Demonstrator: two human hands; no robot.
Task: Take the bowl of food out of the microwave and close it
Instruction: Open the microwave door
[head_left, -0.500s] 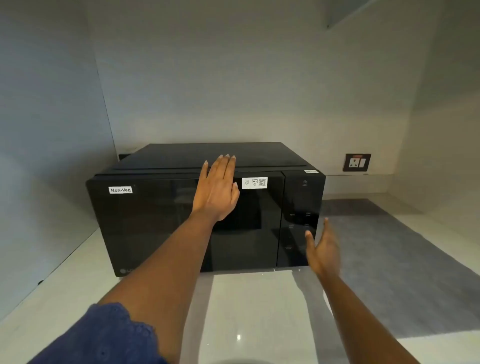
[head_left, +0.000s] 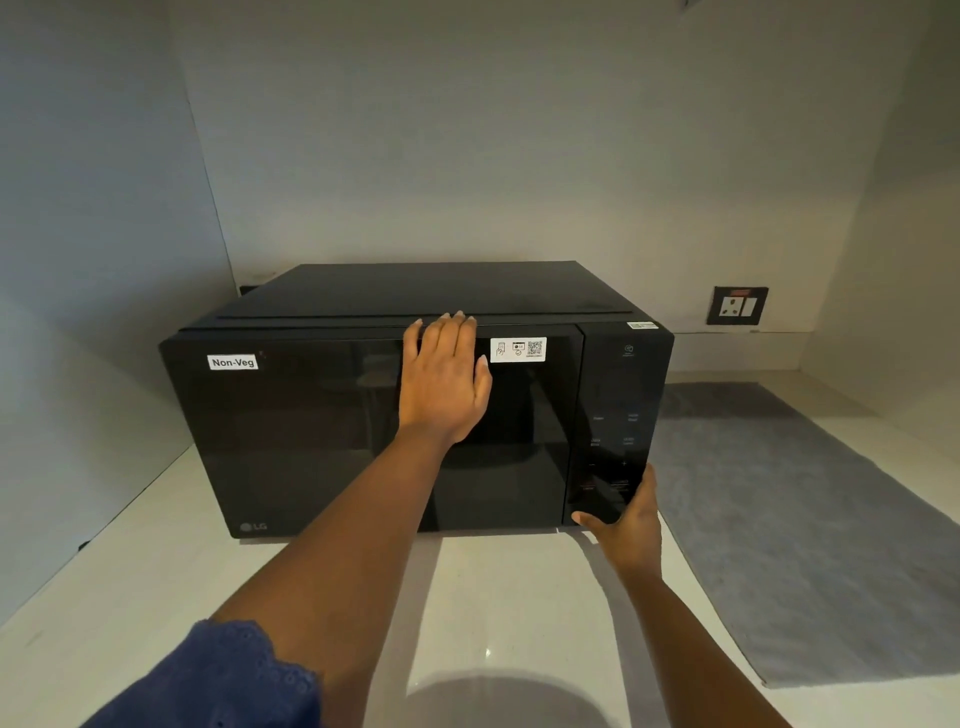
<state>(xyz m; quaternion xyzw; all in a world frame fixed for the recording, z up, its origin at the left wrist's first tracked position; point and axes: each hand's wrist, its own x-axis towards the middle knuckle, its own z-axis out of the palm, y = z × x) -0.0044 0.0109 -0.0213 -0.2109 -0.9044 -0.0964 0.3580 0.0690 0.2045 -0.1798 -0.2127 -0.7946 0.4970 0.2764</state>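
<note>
My right hand has just reached the microwave control panel's lower corner, fingers spread, grasping nothing; my left hand stays flat on the shut door, so opening comes next.

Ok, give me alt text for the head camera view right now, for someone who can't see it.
A person's left hand lies flat on the shut door of a black microwave, while the right hand touches the lower corner of its control panel. The microwave sits on a pale counter labelled "Non-Veg", with a grey mat to its right.
</note>
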